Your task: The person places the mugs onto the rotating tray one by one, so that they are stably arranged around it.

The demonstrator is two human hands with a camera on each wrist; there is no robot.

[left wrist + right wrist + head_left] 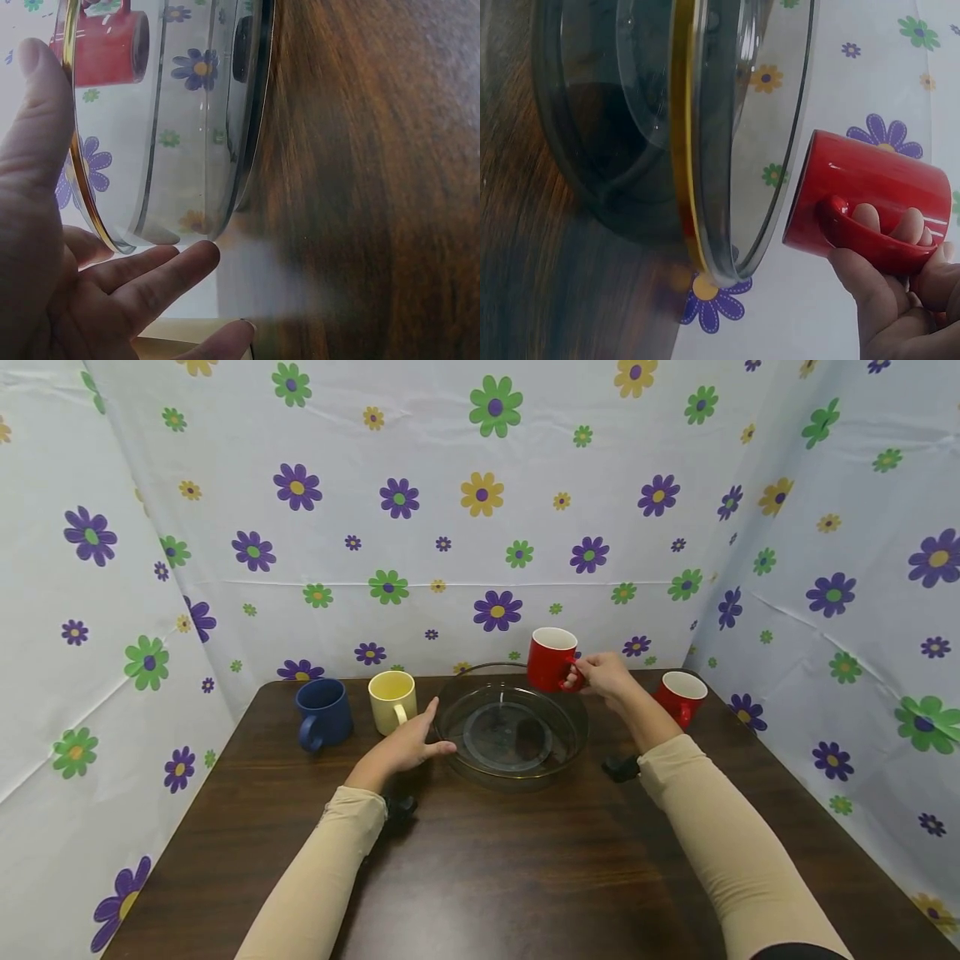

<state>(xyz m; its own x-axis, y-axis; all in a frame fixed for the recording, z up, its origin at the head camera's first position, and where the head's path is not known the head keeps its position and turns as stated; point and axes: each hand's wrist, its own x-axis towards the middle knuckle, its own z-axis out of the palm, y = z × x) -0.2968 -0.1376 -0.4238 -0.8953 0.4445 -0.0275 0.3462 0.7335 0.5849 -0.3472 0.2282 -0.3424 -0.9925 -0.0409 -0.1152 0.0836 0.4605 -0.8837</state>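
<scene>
My right hand [606,677] grips the handle of a red mug [546,662] with a white inside. The mug is upright, raised over the right back rim of a large clear glass bowl [517,774]. In the right wrist view, the fingers are hooked through the handle of the red mug [870,191], beside the bowl's rim [681,150]. My left hand [405,745] is at the bowl's left side, fingers extended and thumb apart. The left wrist view has its thumb [45,105] by the rim and its fingertips close against the bowl's wall.
Left of the bowl stand a yellow mug [384,708], close to my left hand, and a blue mug [337,710] farther left. A second red mug [678,695] stands at the table's back right, partly behind my right forearm. Flowered cloth [450,535] hangs behind the dark wooden table [525,868].
</scene>
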